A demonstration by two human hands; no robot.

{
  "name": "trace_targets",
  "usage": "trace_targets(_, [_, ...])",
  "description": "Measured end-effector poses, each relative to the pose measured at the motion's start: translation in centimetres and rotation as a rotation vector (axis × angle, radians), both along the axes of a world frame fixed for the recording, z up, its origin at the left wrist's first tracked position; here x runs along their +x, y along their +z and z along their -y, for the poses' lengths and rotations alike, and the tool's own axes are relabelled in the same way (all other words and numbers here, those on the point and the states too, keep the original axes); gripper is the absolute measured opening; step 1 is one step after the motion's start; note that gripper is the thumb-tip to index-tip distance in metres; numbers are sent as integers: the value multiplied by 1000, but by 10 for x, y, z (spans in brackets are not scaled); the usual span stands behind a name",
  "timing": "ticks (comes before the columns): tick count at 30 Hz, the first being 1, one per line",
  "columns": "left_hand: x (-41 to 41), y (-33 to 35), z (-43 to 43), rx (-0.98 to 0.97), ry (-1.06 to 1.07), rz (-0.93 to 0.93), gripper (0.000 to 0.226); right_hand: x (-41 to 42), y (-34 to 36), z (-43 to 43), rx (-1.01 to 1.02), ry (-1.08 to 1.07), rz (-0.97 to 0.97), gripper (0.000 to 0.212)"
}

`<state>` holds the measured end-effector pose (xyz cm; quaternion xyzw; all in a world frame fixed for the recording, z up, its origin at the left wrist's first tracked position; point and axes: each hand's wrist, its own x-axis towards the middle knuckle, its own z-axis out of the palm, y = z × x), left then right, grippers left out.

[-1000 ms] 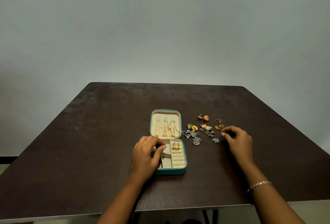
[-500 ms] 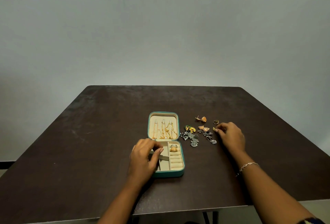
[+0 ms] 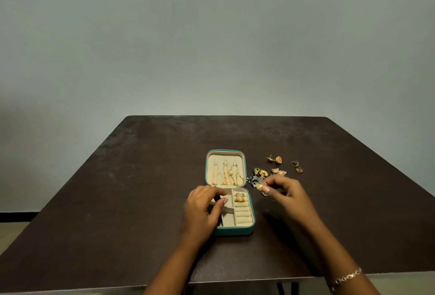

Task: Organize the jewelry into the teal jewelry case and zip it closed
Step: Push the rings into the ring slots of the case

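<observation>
The teal jewelry case (image 3: pixel 235 230) lies open mid-table, its cream lid (image 3: pixel 225 172) holding three gold chains. Two rings (image 3: pixel 240 197) sit at the top of its ring rolls. My left hand (image 3: pixel 202 210) rests on the case's left compartments, fingers bent, holding nothing I can see. My right hand (image 3: pixel 286 194) hovers just right of the case, pinching a small gold ring (image 3: pixel 259 186) between thumb and fingertips. Loose jewelry (image 3: pixel 260 172) lies to the right of the lid: flower pieces, silver pieces, gold earrings (image 3: pixel 275 159) and two rings (image 3: pixel 297 166).
The dark brown table (image 3: pixel 141 188) ends at a near edge below my forearms. A grey wall stands behind it. A bracelet (image 3: pixel 344 279) is on my right wrist.
My right hand picked a gold ring from the loose pile at the right and carried it left toward the case. My left hand stayed on the case.
</observation>
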<state>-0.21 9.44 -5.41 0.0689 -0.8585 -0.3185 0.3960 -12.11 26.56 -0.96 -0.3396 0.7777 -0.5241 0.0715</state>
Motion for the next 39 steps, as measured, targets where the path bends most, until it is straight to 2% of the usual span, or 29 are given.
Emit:
trace_targets(4, [1, 0, -2, 15, -29, -25, 17, 27, 8, 18, 53, 173, -72, 14])
trace_targets(8, [3, 2, -3, 23, -50, -31, 20, 33, 3, 27, 112, 218, -135, 20])
trace_targets(10, [4, 2, -3, 1, -54, -19, 18, 33, 2, 28, 109, 222, -140, 15])
trace_targets(13, [3, 2, -3, -31, -40, -19, 10, 33, 2, 29, 98, 213, -127, 7])
trace_targets(18, [2, 1, -3, -22, -29, -29, 4, 33, -2, 28, 93, 183, -165, 15])
trace_targets(21, [2, 1, -3, 7, -17, -31, 6, 37, -3, 28, 61, 140, -231, 2])
trace_targets(24, [3, 1, -4, 35, -20, -33, 8, 42, -5, 29, 42, 103, -294, 10])
trace_targets(28, [3, 1, -4, 2, -38, -44, 7, 44, -6, 30, 37, 59, -345, 7])
trace_targets(35, [3, 1, -4, -3, -30, -38, 19, 36, -2, 21, 56, -36, -277, 8])
trace_targets(39, [3, 0, -4, -32, -41, -35, 14, 33, -3, 17, 121, -50, -233, 11])
